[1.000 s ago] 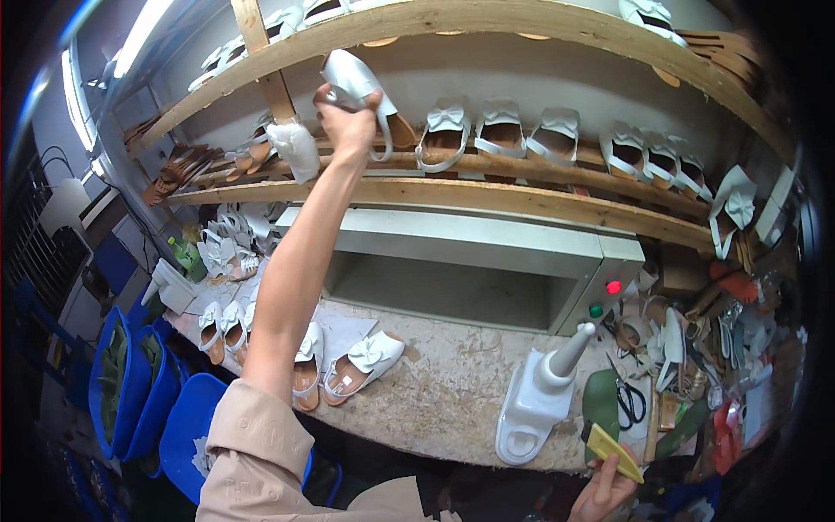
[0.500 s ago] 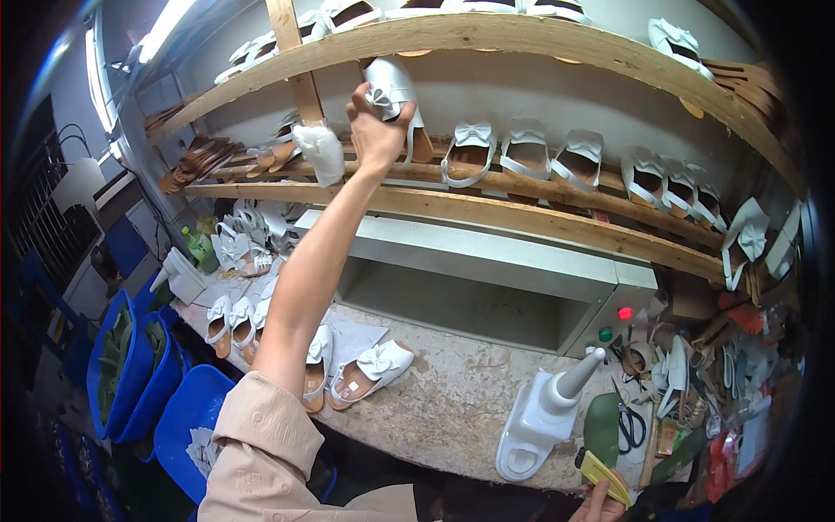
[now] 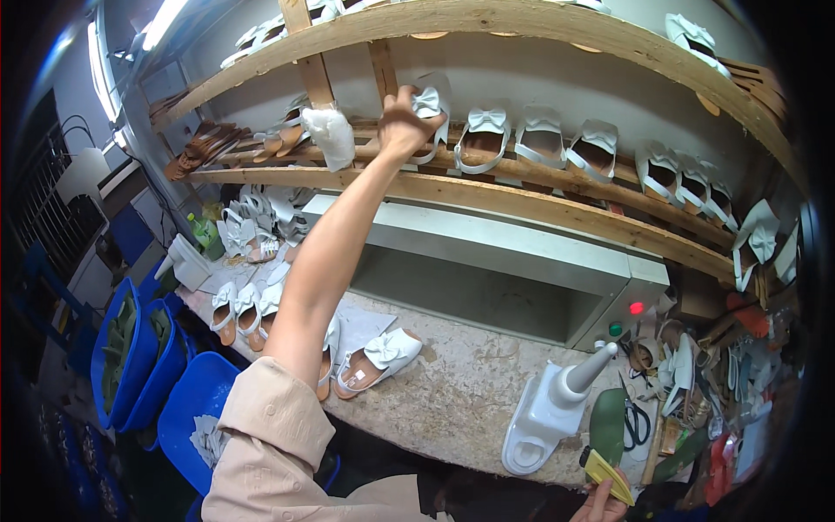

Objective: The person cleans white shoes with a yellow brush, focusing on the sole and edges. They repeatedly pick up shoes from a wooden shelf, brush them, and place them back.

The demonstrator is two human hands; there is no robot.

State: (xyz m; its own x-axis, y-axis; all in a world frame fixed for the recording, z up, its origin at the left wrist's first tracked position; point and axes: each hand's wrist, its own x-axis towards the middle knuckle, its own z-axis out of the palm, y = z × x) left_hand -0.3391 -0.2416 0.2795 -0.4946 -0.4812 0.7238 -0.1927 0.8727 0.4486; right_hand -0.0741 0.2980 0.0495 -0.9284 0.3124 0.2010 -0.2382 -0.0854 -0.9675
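Note:
My left hand (image 3: 402, 123) is stretched up to the wooden rack (image 3: 487, 190) and grips a white sandal with a bow (image 3: 429, 103). It holds the sandal against the rack at the left end of a row of like sandals (image 3: 539, 139). My right hand (image 3: 598, 506) shows only at the bottom edge, closed on a flat yellow object (image 3: 609, 474). Below my arm, a white bow sandal (image 3: 379, 358) lies on the stone bench top (image 3: 461, 400).
A grey box with a red and a green light (image 3: 609, 300) stands on the bench. A white shoe stand (image 3: 551, 405), scissors (image 3: 637, 424) and cluttered tools sit at right. More sandals (image 3: 243, 304) lie at left, above blue bins (image 3: 130, 352).
My left hand has brought the white sandal down from in front of the upper shelf to the rack's row of sandals. My right hand stays low with the yellow object.

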